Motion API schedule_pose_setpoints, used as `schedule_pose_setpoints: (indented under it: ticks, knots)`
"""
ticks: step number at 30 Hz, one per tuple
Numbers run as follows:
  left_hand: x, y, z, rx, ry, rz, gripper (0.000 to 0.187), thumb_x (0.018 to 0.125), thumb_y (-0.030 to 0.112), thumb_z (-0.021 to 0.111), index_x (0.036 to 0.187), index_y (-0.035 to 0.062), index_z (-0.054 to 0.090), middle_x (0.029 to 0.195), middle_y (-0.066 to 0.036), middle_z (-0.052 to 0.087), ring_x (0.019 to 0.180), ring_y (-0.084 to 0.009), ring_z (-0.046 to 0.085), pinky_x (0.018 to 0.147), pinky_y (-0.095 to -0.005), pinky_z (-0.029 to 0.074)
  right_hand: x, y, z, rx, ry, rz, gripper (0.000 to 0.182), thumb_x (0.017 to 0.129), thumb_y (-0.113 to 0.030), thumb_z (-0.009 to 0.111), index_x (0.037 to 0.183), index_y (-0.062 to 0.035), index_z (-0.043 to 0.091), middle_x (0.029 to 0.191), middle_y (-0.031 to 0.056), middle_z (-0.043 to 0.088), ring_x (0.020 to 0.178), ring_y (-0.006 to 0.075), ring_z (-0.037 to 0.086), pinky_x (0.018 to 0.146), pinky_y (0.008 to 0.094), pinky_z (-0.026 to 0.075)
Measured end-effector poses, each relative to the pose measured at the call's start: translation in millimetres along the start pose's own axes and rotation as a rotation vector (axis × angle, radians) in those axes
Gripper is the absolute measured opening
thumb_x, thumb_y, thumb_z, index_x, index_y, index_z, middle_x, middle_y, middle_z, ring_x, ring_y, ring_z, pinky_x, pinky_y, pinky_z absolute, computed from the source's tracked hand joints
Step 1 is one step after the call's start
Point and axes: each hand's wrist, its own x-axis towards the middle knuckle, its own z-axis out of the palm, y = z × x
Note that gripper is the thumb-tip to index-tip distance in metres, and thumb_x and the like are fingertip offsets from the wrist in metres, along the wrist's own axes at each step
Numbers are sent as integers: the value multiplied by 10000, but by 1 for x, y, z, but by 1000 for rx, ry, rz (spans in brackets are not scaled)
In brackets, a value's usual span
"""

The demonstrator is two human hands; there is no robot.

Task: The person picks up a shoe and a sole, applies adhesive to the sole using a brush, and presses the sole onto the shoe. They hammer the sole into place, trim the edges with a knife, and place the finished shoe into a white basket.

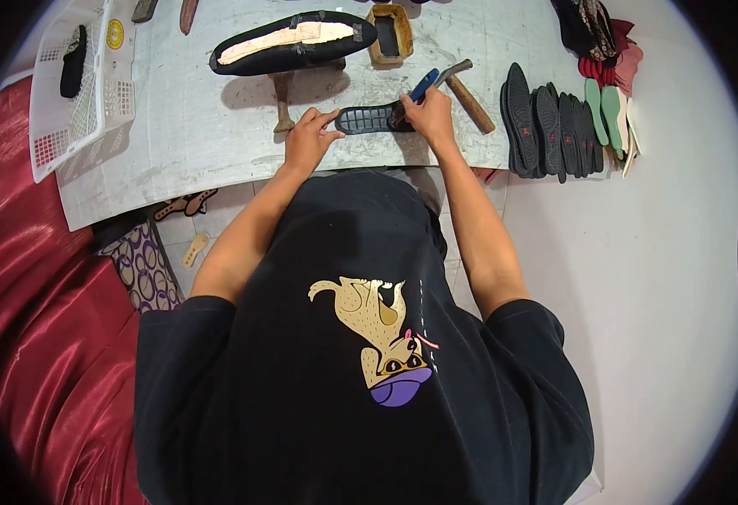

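nearest, a dark printed shirt (301, 379) is filling the lower middle. past it, the left hand (304, 143) is pinching the end of a dark, grid-patterned sole (369, 119) between thumb and fingers. the right hand (430, 116) is closing around a blue tool (424, 84) at the sole's other end; its working tip is hiding under the fingers, so i can't tell what it is touching. the sole is lying on the pale, scuffed table (175, 143), close to its near edge. this is looking like careful work on that right end, and any further stroke there is calling for a firm left pinch and a controlled right wrist, with fingers staying out of the tool's path.

just beside the right hand a hammer (470, 105) is resting. farther right, dark soles (546, 126) are lining up beside green pieces (610, 114). beyond the sole, a black padded form (289, 63) is standing near a small box (375, 57); a white basket (98, 93) is sitting at the left.

around the table, shiny red cloth (23, 252) is draping at left, pale tiles (238, 202) are showing below, and a plain wall (680, 252) is rising at right.
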Motion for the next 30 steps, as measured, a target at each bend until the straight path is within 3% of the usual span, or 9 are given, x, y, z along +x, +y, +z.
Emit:
schedule_pose_setpoints:
  ticks: [2, 4, 8, 11, 16, 23, 30]
  knots:
    - [1, -1, -1, 4, 9, 7, 507, 798, 288, 854, 1275, 161, 740, 923, -55, 593, 770, -204, 666, 737, -361, 535, 1, 3, 1, -23, -1, 3, 381, 804, -260, 819, 770, 87, 667, 747, 272, 705, 738, 399, 733, 678, 447, 567]
    - [1, -1, -1, -15, 0, 9, 508, 800, 288, 854, 1278, 162, 739, 927, -56, 594, 772, -204, 668, 738, -363, 535, 4, 16, 2, -45, -131, 63, 378, 803, -268, 820, 765, 77, 673, 722, 250, 712, 700, 372, 738, 672, 436, 572]
    - [1, -1, -1, -32, 16, 27, 513, 813, 265, 845, 1289, 114, 729, 890, -72, 573, 753, -197, 613, 730, -338, 512, 5, 3, -11, 47, -151, 142, 365, 816, -272, 821, 736, 58, 686, 673, 208, 715, 641, 327, 738, 645, 408, 573]
    - [0, -2, 0, -36, 3, 23, 515, 811, 263, 847, 1289, 115, 729, 895, -74, 576, 750, -203, 612, 726, -344, 512, 3, 0, -2, 140, 92, 6, 367, 850, -273, 817, 703, 48, 716, 629, 155, 715, 594, 268, 728, 601, 365, 559]
    - [1, -2, 0, -19, 2, 5, 507, 797, 292, 855, 1273, 159, 741, 940, -45, 600, 790, -198, 682, 739, -370, 536, -15, 1, -1, 129, 49, -13, 300, 849, -256, 821, 796, 30, 751, 647, 150, 721, 597, 264, 724, 615, 371, 556]
    - [1, -4, 2, -25, -10, -12, 509, 793, 302, 855, 1273, 172, 744, 931, -44, 599, 787, -191, 675, 741, -367, 536, -43, -15, -5, 244, 114, -175, 165, 828, -122, 831, 882, 13, 751, 846, 164, 744, 737, 268, 723, 698, 338, 554]
    - [2, -2, 0, -12, -6, -15, 517, 778, 303, 861, 1266, 171, 748, 914, -45, 593, 764, -195, 655, 738, -366, 532, -52, -47, 18, 337, 32, -309, 148, 809, -88, 832, 895, 8, 760, 885, 157, 753, 795, 303, 736, 730, 356, 563]
